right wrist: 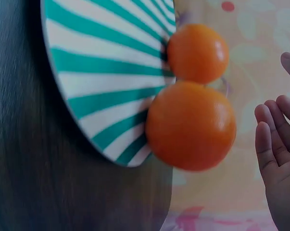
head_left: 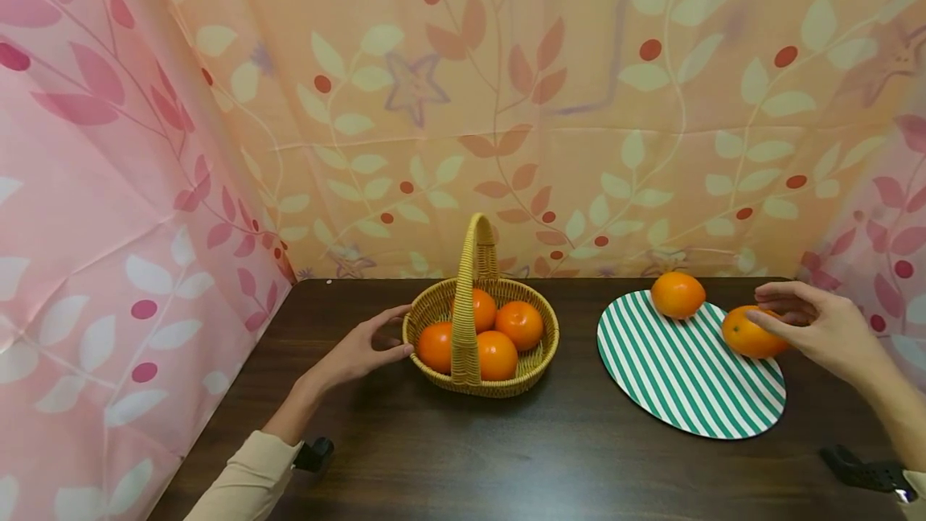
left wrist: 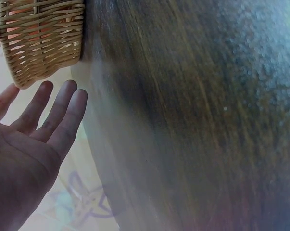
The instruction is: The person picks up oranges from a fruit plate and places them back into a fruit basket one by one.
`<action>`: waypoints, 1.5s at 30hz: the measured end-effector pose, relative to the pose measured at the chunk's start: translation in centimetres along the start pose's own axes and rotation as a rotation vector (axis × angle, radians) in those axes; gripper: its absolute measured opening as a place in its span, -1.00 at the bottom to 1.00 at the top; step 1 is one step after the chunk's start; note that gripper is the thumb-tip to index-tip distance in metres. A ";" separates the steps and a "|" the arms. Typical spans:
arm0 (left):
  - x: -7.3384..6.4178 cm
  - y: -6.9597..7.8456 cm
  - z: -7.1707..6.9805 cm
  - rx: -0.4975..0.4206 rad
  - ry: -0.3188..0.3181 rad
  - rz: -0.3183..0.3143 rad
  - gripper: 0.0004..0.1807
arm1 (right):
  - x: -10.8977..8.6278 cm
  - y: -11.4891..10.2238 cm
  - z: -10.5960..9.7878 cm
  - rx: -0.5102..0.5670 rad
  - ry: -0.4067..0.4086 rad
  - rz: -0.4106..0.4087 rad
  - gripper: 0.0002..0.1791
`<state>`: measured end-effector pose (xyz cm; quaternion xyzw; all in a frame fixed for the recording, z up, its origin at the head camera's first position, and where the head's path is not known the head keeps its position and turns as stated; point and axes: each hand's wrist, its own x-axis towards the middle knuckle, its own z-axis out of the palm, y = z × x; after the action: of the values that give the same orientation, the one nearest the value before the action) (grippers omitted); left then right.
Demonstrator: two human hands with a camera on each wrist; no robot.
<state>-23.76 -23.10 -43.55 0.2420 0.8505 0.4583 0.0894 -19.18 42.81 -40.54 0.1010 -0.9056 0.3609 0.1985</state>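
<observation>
A yellow wicker basket (head_left: 465, 356) with a tall arched handle stands on the dark table, with several oranges (head_left: 519, 326) inside. At its left side is my left hand (head_left: 358, 352), thumb and fingertips right at the rim. The left wrist view shows the fingers spread and fairly straight beside the basket's woven wall (left wrist: 44, 41). Over at the right, my right hand (head_left: 832, 332) hovers around the nearer orange (head_left: 748, 334) on a striped oval mat (head_left: 687, 380). In the right wrist view, a gap separates its fingers (right wrist: 265, 149) from that orange (right wrist: 193, 127).
A second orange (head_left: 678, 296) rests at the mat's back edge. The dark wooden table (head_left: 463, 457) runs back to a leaf-patterned curtain (head_left: 347, 119), with pink patterned cloth (head_left: 108, 207) at the left side. A black strap (head_left: 861, 473) is on the right wrist.
</observation>
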 end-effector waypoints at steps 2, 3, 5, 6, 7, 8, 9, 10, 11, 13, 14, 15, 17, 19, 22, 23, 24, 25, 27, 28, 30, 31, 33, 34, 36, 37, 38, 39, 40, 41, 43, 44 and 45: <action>0.0 0.1 0.0 -0.001 0.001 0.000 -0.22 | -0.2 0.4 -0.3 0.002 0.015 0.019 -0.56; 0.0 0.1 0.0 -0.002 0.003 -0.001 -0.22 | -0.3 0.5 -0.4 0.005 0.022 0.029 -0.56; 0.0 0.2 0.0 -0.002 0.004 0.001 -0.22 | -0.6 0.9 -0.6 0.011 0.029 0.048 -0.54; 0.0 0.2 0.0 -0.004 0.005 0.000 -0.22 | -0.6 1.1 -0.7 0.008 0.032 0.054 -0.53; 0.0 0.2 0.0 -0.002 0.005 -0.003 -0.22 | -0.7 1.4 -0.8 0.004 0.028 0.058 -0.50; 0.0 0.3 0.0 -0.001 0.005 -0.006 -0.22 | -0.8 1.6 -0.8 -0.008 0.024 0.068 -0.47; 0.0 0.3 0.0 -0.001 0.004 -0.008 -0.22 | -0.9 1.9 -0.9 -0.015 0.013 0.074 -0.44; 0.0 0.3 0.0 0.000 0.003 -0.009 -0.22 | -1.0 2.2 -0.9 -0.022 -0.005 0.074 -0.40; 0.0 0.3 0.0 0.000 0.002 -0.012 -0.22 | -1.1 2.5 -0.9 -0.028 -0.027 0.086 -0.34; 0.0 0.4 0.0 -0.001 0.001 -0.015 -0.22 | -1.1 3.1 -0.8 -0.035 -0.075 0.094 -0.23; 0.0 0.4 0.0 -0.002 0.001 -0.015 -0.22 | -1.2 3.3 -0.7 -0.036 -0.097 0.095 -0.18; -0.1 0.4 0.0 -0.002 0.002 -0.015 -0.22 | -1.2 3.6 -0.6 -0.032 -0.116 0.089 -0.14; 0.0 0.4 0.1 -0.002 0.001 -0.010 -0.22 | -1.3 4.2 -0.4 -0.021 -0.144 0.079 -0.08; 0.0 0.4 0.1 0.001 0.001 -0.006 -0.23 | -1.3 4.6 -0.2 -0.004 -0.155 0.055 -0.07; 0.0 0.3 0.1 0.004 -0.001 -0.003 -0.23 | -1.4 5.0 0.0 0.007 -0.162 0.056 -0.07; 0.0 0.3 0.1 0.005 -0.002 -0.004 -0.23 | -1.4 5.1 0.0 0.006 -0.164 0.058 -0.07; 0.0 0.3 0.1 0.007 -0.001 -0.006 -0.23 | -1.4 5.2 0.0 0.008 -0.168 0.061 -0.08; 0.0 0.3 0.1 0.008 -0.001 -0.009 -0.23 | -1.3 5.3 0.0 0.007 -0.172 0.066 -0.08; 0.0 0.4 0.1 0.009 0.000 -0.010 -0.23 | -1.4 5.5 0.0 0.008 -0.189 0.079 -0.11; 0.0 0.4 0.1 0.008 0.000 -0.010 -0.23 | -1.4 5.6 0.0 0.012 -0.200 0.087 -0.13; -0.1 0.5 0.1 0.005 -0.001 -0.008 -0.23 | -1.5 5.8 0.1 0.016 -0.224 0.105 -0.18; -0.1 0.5 0.1 0.004 -0.001 -0.008 -0.23 | -1.5 5.9 0.1 0.017 -0.234 0.111 -0.20; -0.1 0.4 0.1 0.001 -0.002 -0.008 -0.23 | -1.5 5.9 0.2 0.016 -0.249 0.119 -0.23; -0.1 0.4 0.1 0.001 -0.001 -0.008 -0.23 | -1.5 5.9 0.3 0.013 -0.250 0.119 -0.24; -0.1 0.3 0.1 0.001 -0.002 -0.008 -0.23 | -1.5 5.9 0.4 0.001 -0.242 0.127 -0.23; -0.1 0.3 0.1 0.000 -0.002 -0.007 -0.23 | -1.5 5.9 0.4 -0.007 -0.236 0.132 -0.23; 0.0 0.3 0.1 0.000 -0.002 -0.006 -0.23 | -1.5 5.9 0.4 -0.015 -0.231 0.138 -0.22; 0.0 0.3 0.1 0.001 -0.002 -0.006 -0.23 | -1.6 5.8 0.3 -0.021 -0.224 0.145 -0.21; 0.0 0.2 0.1 -0.001 -0.004 -0.005 -0.23 | -1.6 5.7 0.3 -0.024 -0.215 0.152 -0.20; 0.0 0.3 0.0 -0.002 -0.006 -0.005 -0.22 | -1.7 5.7 0.2 -0.027 -0.205 0.158 -0.19; 0.0 0.3 0.0 -0.003 -0.007 -0.006 -0.22 | -1.7 5.5 0.1 -0.030 -0.192 0.158 -0.17; 0.0 0.4 0.0 -0.001 -0.007 -0.007 -0.22 | -1.7 5.4 0.0 -0.032 -0.185 0.156 -0.17; -0.1 0.4 0.0 -0.003 -0.007 -0.008 -0.22 | -1.6 5.3 -0.1 -0.031 -0.180 0.155 -0.16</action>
<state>-23.57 -22.92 -43.25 0.2402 0.8504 0.4584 0.0944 -19.46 46.75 -44.46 0.0595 -0.9303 0.3507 0.0896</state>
